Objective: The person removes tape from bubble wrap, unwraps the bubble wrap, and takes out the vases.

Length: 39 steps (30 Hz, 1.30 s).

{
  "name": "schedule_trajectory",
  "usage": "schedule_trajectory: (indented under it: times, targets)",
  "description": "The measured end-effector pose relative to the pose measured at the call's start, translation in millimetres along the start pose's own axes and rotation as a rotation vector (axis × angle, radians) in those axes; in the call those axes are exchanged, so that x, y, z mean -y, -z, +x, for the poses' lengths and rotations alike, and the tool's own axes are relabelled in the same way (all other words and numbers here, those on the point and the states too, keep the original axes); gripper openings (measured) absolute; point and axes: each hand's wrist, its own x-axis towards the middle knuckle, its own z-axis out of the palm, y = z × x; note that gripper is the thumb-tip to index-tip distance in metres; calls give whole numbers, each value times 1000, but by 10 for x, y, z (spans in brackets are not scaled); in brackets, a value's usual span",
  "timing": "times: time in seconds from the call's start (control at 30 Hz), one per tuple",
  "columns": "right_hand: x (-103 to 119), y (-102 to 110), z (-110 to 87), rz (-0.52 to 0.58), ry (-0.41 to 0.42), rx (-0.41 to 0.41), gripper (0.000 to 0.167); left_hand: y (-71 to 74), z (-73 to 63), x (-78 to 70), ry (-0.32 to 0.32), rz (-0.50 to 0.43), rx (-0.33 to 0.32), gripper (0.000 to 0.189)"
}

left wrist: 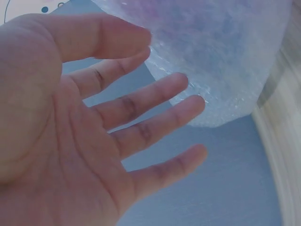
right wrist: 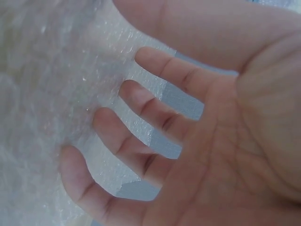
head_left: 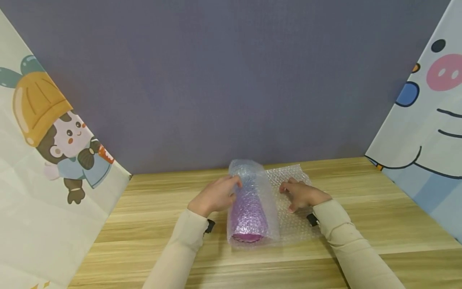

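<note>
A tapered object [head_left: 250, 210], purple below and bluish toward its far end, lies inside a roll of bubble wrap [head_left: 271, 222]. Its exact kind is hidden by the wrap. My left hand [head_left: 215, 196] is at the left side of the roll, its fingers loosely spread in the left wrist view; the fingertips [left wrist: 195, 102] are close to the plastic, and contact is unclear. Over the loose sheet to the right is my right hand [head_left: 304, 195]. Its fingers [right wrist: 106, 125] bend gently beside the bubble wrap and grip nothing.
The wood-grain table [head_left: 162, 224] extends around the roll. Behind it stands a grey-blue panel [head_left: 231, 80]. Cartoon-printed white sheets flank the table, one on the left [head_left: 21, 192] and one on the right [head_left: 408, 136].
</note>
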Motion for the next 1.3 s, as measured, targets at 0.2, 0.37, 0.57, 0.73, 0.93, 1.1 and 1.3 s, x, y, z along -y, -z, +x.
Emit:
schedule_trajectory:
  times: [0.2,0.37,0.57,0.73,0.93,1.1,1.3]
  targets:
    - [-3,7,-2,-19,-1,-3,58,9,17,-65,-29,27,-7,31]
    - [-35,20,27,-24,9,-2,57,12,22,-152,-11,21,18,41]
    - [-112,74,109,-30,28,0,56,26,54,-328,16,22,75,67]
    - [-170,126,176,-44,43,7,56,-8,97,-448,10,61,120,86]
    - [-188,151,197,-54,44,22,56,-57,99,-508,2,100,174,107]
    - [-185,159,191,-61,34,31,55,-59,85,-537,-42,95,190,111]
    - [-186,159,194,-52,25,30,54,-46,71,-561,-69,95,186,104]
